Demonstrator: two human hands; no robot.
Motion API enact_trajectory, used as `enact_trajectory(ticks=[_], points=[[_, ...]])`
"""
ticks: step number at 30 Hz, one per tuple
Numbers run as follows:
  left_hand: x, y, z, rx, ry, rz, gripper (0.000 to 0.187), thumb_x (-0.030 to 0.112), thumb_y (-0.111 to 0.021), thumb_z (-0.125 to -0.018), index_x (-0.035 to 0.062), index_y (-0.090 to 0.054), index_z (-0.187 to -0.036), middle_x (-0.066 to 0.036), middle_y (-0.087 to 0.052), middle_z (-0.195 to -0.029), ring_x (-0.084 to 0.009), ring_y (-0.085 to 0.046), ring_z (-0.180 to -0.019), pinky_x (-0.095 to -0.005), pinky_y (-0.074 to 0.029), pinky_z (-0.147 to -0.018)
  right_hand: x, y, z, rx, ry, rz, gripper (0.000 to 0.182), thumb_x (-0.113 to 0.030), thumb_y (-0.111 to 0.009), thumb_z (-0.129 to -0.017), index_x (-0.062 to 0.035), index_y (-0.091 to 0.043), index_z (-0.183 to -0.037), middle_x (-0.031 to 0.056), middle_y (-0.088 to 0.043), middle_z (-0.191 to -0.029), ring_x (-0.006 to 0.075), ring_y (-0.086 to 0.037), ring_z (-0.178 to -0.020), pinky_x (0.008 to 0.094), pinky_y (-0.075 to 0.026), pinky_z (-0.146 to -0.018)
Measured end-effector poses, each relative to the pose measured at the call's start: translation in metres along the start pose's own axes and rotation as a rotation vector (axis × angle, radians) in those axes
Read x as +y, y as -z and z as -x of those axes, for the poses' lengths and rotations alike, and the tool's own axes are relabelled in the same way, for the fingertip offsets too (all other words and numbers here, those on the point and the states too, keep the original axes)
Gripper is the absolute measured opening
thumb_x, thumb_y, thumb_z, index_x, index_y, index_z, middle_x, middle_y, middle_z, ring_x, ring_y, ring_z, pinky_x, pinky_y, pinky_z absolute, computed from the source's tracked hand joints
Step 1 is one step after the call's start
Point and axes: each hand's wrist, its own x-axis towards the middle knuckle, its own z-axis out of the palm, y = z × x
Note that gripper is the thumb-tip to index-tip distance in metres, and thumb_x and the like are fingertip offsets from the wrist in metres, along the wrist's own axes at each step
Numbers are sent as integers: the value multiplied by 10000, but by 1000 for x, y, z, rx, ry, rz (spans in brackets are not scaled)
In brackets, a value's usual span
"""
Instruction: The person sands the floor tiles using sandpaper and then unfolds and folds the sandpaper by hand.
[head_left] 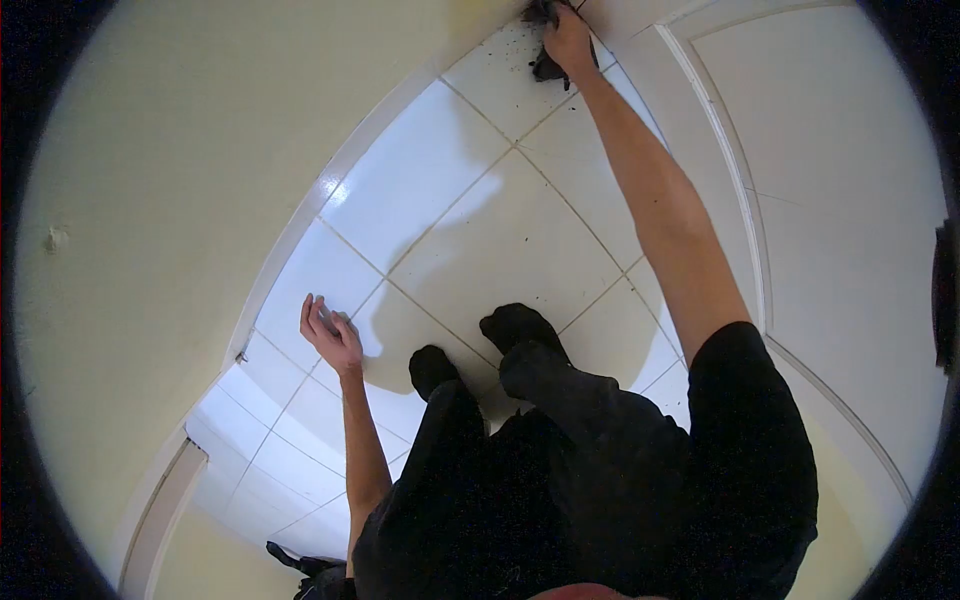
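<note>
At the far corner of the floor, my right hand is closed on a dark, crumpled thing that looks like cloth. Part of it sticks out below the hand and part beyond the fingers, at the top edge of the view. Its exact kind cannot be made out. Dark crumbs lie scattered on the white tiles around it. My left hand hovers low over the tiles or rests near them on the left, empty, its fingers loosely apart.
White floor tiles run between a cream wall with a baseboard on the left and a white panelled door on the right. My feet in black socks stand mid-floor. A black object lies at the lower left.
</note>
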Motion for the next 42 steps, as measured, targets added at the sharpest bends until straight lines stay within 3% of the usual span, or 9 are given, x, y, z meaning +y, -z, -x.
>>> enact_trajectory(ticks=[4,8,14,17,23,26,30,33,42], points=[[2,2,-1,-9,-32,-68,355,83,-516,-994,-20,-555,-1331,-193,-458,-1497,-355,-427,-1351,-460,-390,-1108,-10,34,6,-140,59,-108,401,-147,-615,-874,-44,-693,-1254,258,-715,-1146,443,-673,-1095,493,-516,-1013],[-1,3,-1,-8,-57,-86,353,91,-520,-998,-18,-555,-1332,-191,-458,-1498,-353,-433,-1351,-455,-391,-1112,-27,87,8,-526,114,-93,407,-121,-633,-882,-73,-687,-1282,234,-707,-1186,402,-674,-1109,443,-525,-996],[5,2,-2,-20,1,-52,370,89,-518,-989,-21,-549,-1341,-184,-444,-1511,-341,-430,-1372,-448,-390,-1129,-47,118,-7,-285,-250,-21,385,-105,-633,-863,-49,-699,-1238,257,-727,-1057,429,-701,-985,486,-545,-926],[2,0,0,-2,27,-8,363,138,-515,-1001,-2,-566,-1331,-188,-471,-1492,-354,-405,-1386,-485,-342,-1162,-22,82,-22,-308,-100,-11,480,28,-526,-827,48,-605,-1300,299,-650,-1255,454,-618,-1177,485,-479,-1063],[1,1,-2,-6,-14,-85,364,104,-511,-992,-4,-564,-1336,-178,-462,-1499,-342,-436,-1369,-452,-393,-1131,13,12,-16,-139,377,320,488,1,-557,-820,40,-593,-1305,316,-628,-1255,474,-604,-1150,554,-481,-990],[3,3,-3,-4,-31,-103,352,109,-514,-993,8,-577,-1325,-176,-473,-1494,-346,-437,-1366,-451,-392,-1130,35,-13,-28,-104,334,229,412,-24,-552,-840,48,-636,-1237,322,-669,-1131,489,-653,-1038,554,-524,-896],[0,0,-1,1,19,-27,341,114,-516,-995,17,-584,-1314,-172,-471,-1501,-350,-435,-1369,-457,-392,-1127,-37,72,-53,-436,-125,93,237,-24,-532,-861,43,-714,-998,324,-690,-915,499,-676,-937,559,-523,-771],[6,2,-2,7,44,3,339,114,-516,-993,22,-587,-1312,-171,-471,-1501,-348,-432,-1371,-456,-393,-1122,-47,100,-42,-167,0,-241,232,2,-530,-853,32,-719,-985,326,-691,-942,485,-680,-964,553,-515,-777],[2,1,-2,-1,40,17,353,120,-509,-998,3,-573,-1325,-180,-462,-1505,-346,-430,-1357,-439,-405,-1100,7,29,-18,-162,222,-51,372,33,-509,-828,23,-664,-1166,288,-680,-1140,475,-604,-1127,542,-460,-1023]])
